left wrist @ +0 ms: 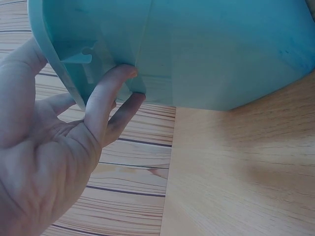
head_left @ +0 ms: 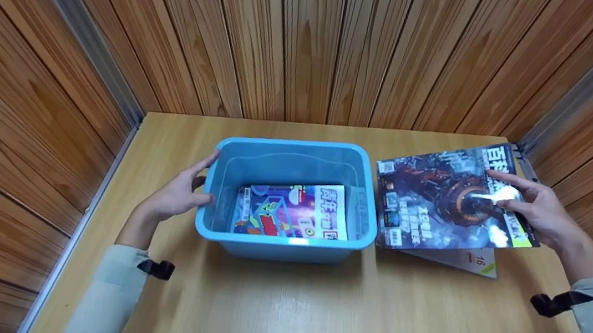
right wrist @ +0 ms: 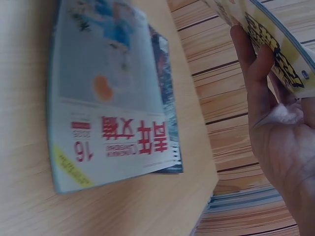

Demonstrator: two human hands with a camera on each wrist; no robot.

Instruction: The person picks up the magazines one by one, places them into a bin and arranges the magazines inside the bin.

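Note:
A blue plastic bin (head_left: 282,246) stands on the middle of the wooden table, with a colourful magazine (head_left: 291,210) lying flat inside it. My left hand (head_left: 182,190) grips the bin's left rim. In the left wrist view its fingers (left wrist: 106,98) press under the rim of the bin (left wrist: 221,49) and the thumb lies over it. My right hand (head_left: 534,207) holds a dark magazine (head_left: 437,205) by its right edge, thumb on top, lifted off the stack. Another magazine (head_left: 464,259) lies beneath it. The right wrist view shows that light-covered magazine (right wrist: 108,108) flat on the table and the held magazine (right wrist: 275,44) above my fingers (right wrist: 248,64).
Wood-panelled walls (head_left: 310,45) close in the table (head_left: 313,313) at the back and both sides. The magazines lie near the table's right edge (right wrist: 204,196). Bare tabletop stretches in front of the bin.

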